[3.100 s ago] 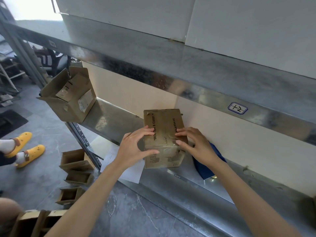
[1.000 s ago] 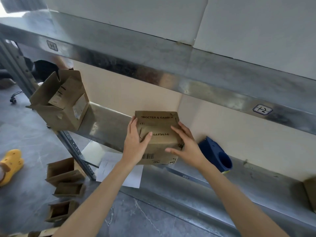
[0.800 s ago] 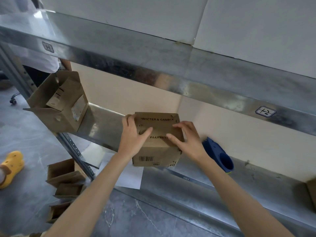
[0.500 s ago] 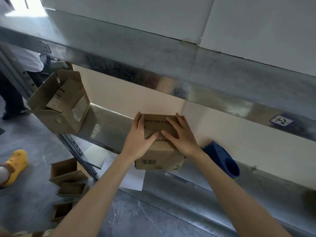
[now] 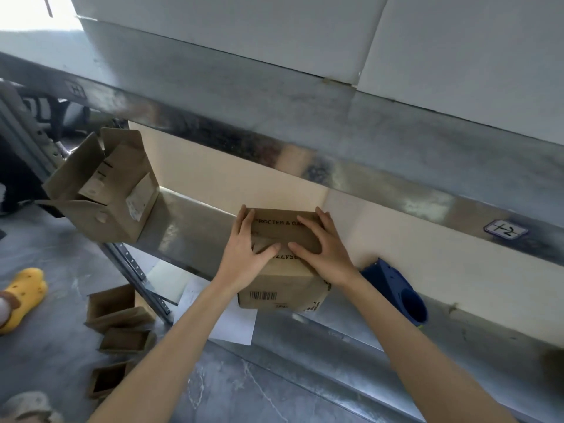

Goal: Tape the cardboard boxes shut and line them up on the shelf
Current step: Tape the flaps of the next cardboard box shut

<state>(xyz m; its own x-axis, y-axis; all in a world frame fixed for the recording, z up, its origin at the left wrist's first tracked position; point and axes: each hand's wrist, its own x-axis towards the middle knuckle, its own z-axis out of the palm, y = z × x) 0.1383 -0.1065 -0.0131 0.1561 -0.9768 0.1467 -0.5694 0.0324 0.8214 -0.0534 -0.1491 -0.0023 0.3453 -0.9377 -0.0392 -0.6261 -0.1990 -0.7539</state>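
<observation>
In the head view, the cardboard box (image 5: 280, 288) is set on the metal shelf (image 5: 335, 331); its top flaps are pressed down by the left hand (image 5: 244, 254) and right hand (image 5: 323, 251) (fingers laid flat, nothing gripped); a blue object (image 5: 396, 288) is seen just to its right.

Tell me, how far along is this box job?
Done: flaps folded on the printed brown cardboard box. In hand: left hand and right hand press them flat. Remaining: taping, plus the open-flapped cardboard box at the metal shelf's end and small open boxes on the floor.
</observation>
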